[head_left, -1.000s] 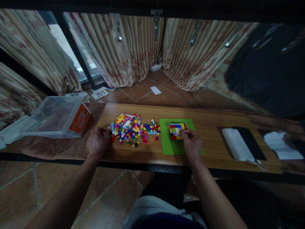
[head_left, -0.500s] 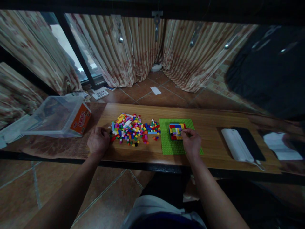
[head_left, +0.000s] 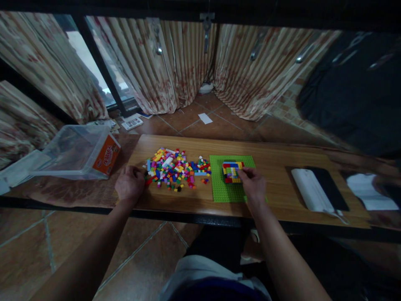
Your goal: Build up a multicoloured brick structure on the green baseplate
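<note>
A small multicoloured block build (head_left: 232, 170) with red, blue, yellow and white bricks sits on a green studded baseplate (head_left: 222, 195). My right hand (head_left: 254, 186) is at the build's right edge with thumb and fingers pinched together. Whatever is between those fingertips is hidden or too small to name. Left of the baseplate lies a loose pile of coloured toy bricks (head_left: 171, 167). My left hand (head_left: 129, 184) rests on the table at the pile's left side, fingers curled in. What it may hold cannot be made out.
A clear plastic tub (head_left: 73, 152) with an orange label stands at the left. On the right of the wooden board (head_left: 278, 196) lie a white pouch (head_left: 311, 190) and a dark flat object (head_left: 330, 190). White paper (head_left: 371, 192) lies farther right. Curtains (head_left: 175, 71) hang behind.
My right hand has shifted very slightly at the build's right edge, its fingers still pinched. My left hand stays in place beside the pile.
</note>
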Available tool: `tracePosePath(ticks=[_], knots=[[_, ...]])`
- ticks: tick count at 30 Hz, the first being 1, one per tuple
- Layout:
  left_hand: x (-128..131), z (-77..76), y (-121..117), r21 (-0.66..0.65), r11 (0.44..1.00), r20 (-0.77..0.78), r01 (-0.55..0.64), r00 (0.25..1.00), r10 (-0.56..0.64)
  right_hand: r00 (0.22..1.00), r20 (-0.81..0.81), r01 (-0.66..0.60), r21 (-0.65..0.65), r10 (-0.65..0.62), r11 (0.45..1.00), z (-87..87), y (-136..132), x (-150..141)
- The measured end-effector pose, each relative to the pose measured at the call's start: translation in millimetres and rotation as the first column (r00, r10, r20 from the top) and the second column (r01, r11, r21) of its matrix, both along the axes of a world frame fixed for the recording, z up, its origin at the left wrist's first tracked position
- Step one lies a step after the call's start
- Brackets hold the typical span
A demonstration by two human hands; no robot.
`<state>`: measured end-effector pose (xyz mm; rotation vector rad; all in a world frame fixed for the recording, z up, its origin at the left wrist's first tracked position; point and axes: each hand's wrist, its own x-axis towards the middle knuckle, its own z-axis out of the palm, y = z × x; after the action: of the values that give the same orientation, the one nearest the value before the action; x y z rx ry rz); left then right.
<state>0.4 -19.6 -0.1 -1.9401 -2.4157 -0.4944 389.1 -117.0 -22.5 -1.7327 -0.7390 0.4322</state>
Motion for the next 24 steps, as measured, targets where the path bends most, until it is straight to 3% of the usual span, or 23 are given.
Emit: tracePosePath(ticks=[4, 13, 20, 24], knots=[[1.7, 2.4, -0.9, -0.012, 1.0, 0.001, -0.007, 1.0, 0.007, 0.996, 0.087, 0.04, -0.038, -0.036, 0.998, -0.5, 5.0, -1.4], [2.6, 3.1, -1.3, -0.011, 1.0, 0.001, -0.008, 1.0, 0.008, 0.992, 0.103, 0.082, -0.072, -0.074, 0.994, 0.2, 8.9, -2.4], [-0.6, -0.8, -0.6, -0.003, 1.0, -0.01, 0.011, 1.0, -0.011, 0.999, -0.033, 0.022, 0.003, -0.022, 1.0, 3.5, 3.8, -1.0], [0.3, 0.7, -0.7, 0.0, 1.0, -0.001, 0.011, 1.0, -0.011, 0.987, -0.139, 0.091, 0.102, -0.076, 0.991, 6.0, -12.6, 7.0]])
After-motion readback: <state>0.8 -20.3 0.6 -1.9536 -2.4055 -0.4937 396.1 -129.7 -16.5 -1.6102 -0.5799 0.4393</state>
